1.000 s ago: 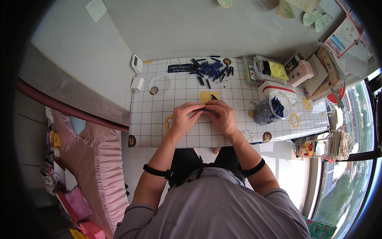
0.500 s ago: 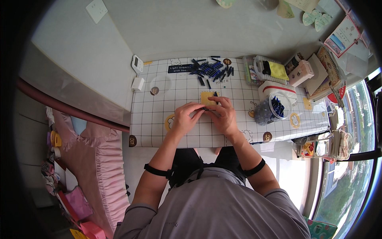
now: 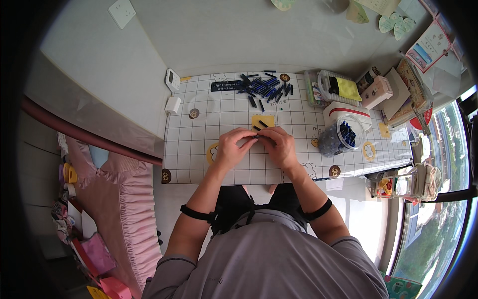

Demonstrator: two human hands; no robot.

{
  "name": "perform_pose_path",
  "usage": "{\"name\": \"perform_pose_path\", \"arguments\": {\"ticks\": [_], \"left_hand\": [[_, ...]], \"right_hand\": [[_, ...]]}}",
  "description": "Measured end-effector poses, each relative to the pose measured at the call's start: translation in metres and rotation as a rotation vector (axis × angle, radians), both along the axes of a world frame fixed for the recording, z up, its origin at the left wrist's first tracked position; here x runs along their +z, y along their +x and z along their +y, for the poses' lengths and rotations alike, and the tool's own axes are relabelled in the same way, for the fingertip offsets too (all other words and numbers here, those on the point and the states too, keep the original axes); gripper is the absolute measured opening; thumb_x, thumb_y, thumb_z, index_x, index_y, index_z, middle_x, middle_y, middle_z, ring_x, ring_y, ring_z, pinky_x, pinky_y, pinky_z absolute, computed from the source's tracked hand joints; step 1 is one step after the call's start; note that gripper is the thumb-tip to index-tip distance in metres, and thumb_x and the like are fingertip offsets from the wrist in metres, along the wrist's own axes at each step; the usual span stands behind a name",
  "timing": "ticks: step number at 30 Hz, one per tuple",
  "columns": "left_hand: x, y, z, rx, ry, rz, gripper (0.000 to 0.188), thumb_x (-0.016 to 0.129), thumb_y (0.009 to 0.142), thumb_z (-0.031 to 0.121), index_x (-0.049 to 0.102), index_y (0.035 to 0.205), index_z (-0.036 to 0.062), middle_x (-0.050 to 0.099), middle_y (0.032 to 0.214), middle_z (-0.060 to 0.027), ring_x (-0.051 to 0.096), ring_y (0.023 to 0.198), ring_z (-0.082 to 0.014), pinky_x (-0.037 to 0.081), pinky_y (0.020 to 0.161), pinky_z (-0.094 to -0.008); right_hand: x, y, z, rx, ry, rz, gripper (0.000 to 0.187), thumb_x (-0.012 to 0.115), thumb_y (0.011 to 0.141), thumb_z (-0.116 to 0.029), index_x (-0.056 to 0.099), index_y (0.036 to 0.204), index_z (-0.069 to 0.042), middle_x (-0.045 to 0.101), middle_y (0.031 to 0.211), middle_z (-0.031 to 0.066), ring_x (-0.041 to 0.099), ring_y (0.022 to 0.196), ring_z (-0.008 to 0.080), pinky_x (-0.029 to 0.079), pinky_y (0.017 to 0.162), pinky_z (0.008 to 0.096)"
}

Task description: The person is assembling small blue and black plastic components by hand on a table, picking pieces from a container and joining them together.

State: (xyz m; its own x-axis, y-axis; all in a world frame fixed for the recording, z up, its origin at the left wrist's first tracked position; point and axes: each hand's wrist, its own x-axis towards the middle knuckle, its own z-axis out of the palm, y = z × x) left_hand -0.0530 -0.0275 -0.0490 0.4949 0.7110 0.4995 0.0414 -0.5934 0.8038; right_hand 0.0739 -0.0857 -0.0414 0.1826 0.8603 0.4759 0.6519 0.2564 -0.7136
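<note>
My left hand (image 3: pixel 235 145) and my right hand (image 3: pixel 280 145) meet fingertip to fingertip over the near middle of the table. Both are closed in a pinch around a small dark piece (image 3: pixel 257 136), mostly hidden by the fingers. Just beyond the fingertips, short dark sticks (image 3: pixel 263 123) show against a yellow printed square. Farther back lies a loose pile of short dark-blue and black sticks (image 3: pixel 264 87), like pen caps or ink cartridges. To the right of my right hand, an open clear jar (image 3: pixel 328 142) holds similar dark-blue pieces.
The table (image 3: pixel 189 134) has a white grid-patterned cover. At its back right are a clear box (image 3: pixel 313 89) with a yellow cloth (image 3: pixel 347 88), a white pouch with a red stripe (image 3: pixel 343 110) and a pink container (image 3: pixel 377 92). A white timer (image 3: pixel 172 79) stands by the left wall.
The raised fingers of my right hand have come down and closed in. A dark stick that stood near those fingers now shows at a slant on the yellow square.
</note>
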Motion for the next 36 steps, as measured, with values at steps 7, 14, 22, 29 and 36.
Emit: {"name": "perform_pose_path", "arguments": {"ticks": [7, 14, 22, 29, 36], "left_hand": [[-0.005, -0.002, 0.002, -0.005, 0.005, -0.015, 0.016, 0.059, 0.059, -0.005, 0.055, 0.074, -0.0016, 0.056, 0.073, -0.0100, 0.056, 0.065, -0.0169, 0.046, 0.059, -0.0227], [-0.004, -0.002, 0.002, 0.003, 0.029, 0.001, 0.016, 0.059, 0.059, -0.005, 0.056, 0.074, -0.0019, 0.056, 0.073, -0.0102, 0.056, 0.065, -0.0170, 0.046, 0.058, -0.0226], [0.005, -0.001, 0.002, -0.024, -0.148, 0.054, 0.016, 0.059, 0.060, -0.005, 0.056, 0.075, -0.0022, 0.056, 0.073, -0.0101, 0.056, 0.065, -0.0171, 0.046, 0.060, -0.0228], [0.011, -0.003, 0.005, -0.089, -0.158, 0.057, 0.015, 0.059, 0.060, -0.006, 0.056, 0.074, -0.0022, 0.056, 0.074, -0.0093, 0.056, 0.066, -0.0155, 0.046, 0.061, -0.0227], [0.054, 0.016, 0.002, -0.168, 0.060, 0.017, 0.014, 0.060, 0.059, -0.003, 0.056, 0.071, 0.0006, 0.056, 0.070, -0.0081, 0.056, 0.062, -0.0162, 0.046, 0.054, -0.0224]], "right_hand": [[0.002, -0.004, -0.001, -0.014, -0.032, 0.076, 0.015, 0.057, 0.062, -0.002, 0.055, 0.078, -0.003, 0.055, 0.070, 0.0097, 0.054, 0.056, 0.0195, 0.044, 0.051, 0.0241], [0.005, -0.005, -0.003, 0.003, -0.058, 0.112, 0.015, 0.057, 0.063, -0.001, 0.054, 0.078, -0.001, 0.056, 0.070, 0.0098, 0.056, 0.058, 0.0185, 0.045, 0.051, 0.0229], [0.006, -0.005, -0.002, 0.024, -0.094, 0.150, 0.015, 0.058, 0.062, -0.001, 0.054, 0.076, 0.000, 0.056, 0.070, 0.0106, 0.056, 0.060, 0.0189, 0.046, 0.053, 0.0230], [0.015, 0.000, 0.000, 0.069, -0.096, 0.128, 0.015, 0.059, 0.061, -0.002, 0.054, 0.075, -0.001, 0.056, 0.069, 0.0095, 0.056, 0.059, 0.0193, 0.045, 0.053, 0.0238], [0.048, 0.012, -0.018, -0.034, 0.063, 0.125, 0.016, 0.062, 0.059, -0.002, 0.054, 0.072, -0.002, 0.056, 0.067, 0.0081, 0.056, 0.058, 0.0164, 0.044, 0.051, 0.0229]]}}
